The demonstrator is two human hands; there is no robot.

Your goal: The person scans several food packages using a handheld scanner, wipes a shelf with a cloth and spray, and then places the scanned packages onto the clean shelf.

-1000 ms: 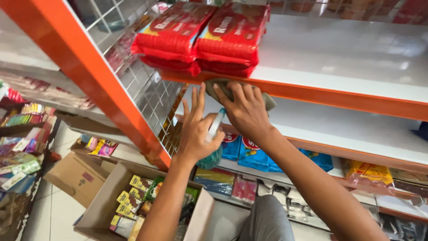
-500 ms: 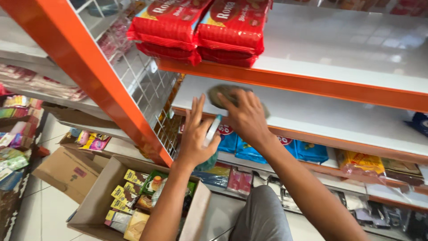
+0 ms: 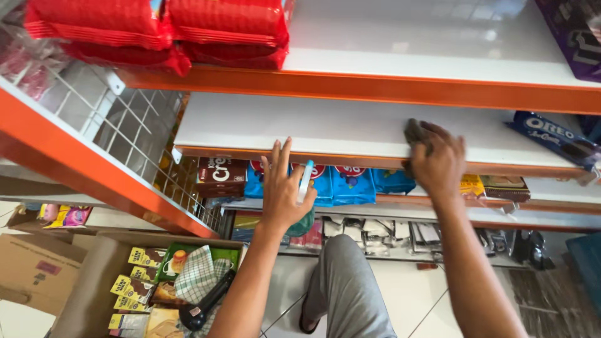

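- Head view looks down along orange-edged shelves [image 3: 350,87] with white boards, and at a tiled floor below.
- At the bottom left an open carton [image 3: 94,281] stands on the floor. It holds several yellow packets [image 3: 139,275], a green pack, a checked cloth [image 3: 199,270] and a black tool with a handle [image 3: 206,303] that lies across the cloth.
- A second carton [image 3: 31,269], closed as far as I can see, lies just beside it at the left edge.
- The left hand [image 3: 283,191] is below the front edge of the middle shelf [image 3: 300,128]. Its fingers are spread wide and point up, and the fingertips are at the edge. Between palm and thumb it holds a spray bottle [image 3: 305,188] with a white top and a green body; most of the bottle is hidden behind the hand.
- The right hand [image 3: 437,161] presses a dark rag [image 3: 414,133] on the same shelf, near its front edge. The fingers are bent over the rag and the hand is blurred.
- On the top shelf lie red packs [image 3: 169,28], two stacks side by side; I count at least four.
- One blue biscuit pack [image 3: 551,138] lies at the right end of the middle shelf, well apart from the rag.
- Under the middle shelf there are blue bags [image 3: 350,184], about three, and one brown box [image 3: 219,175] to their left.
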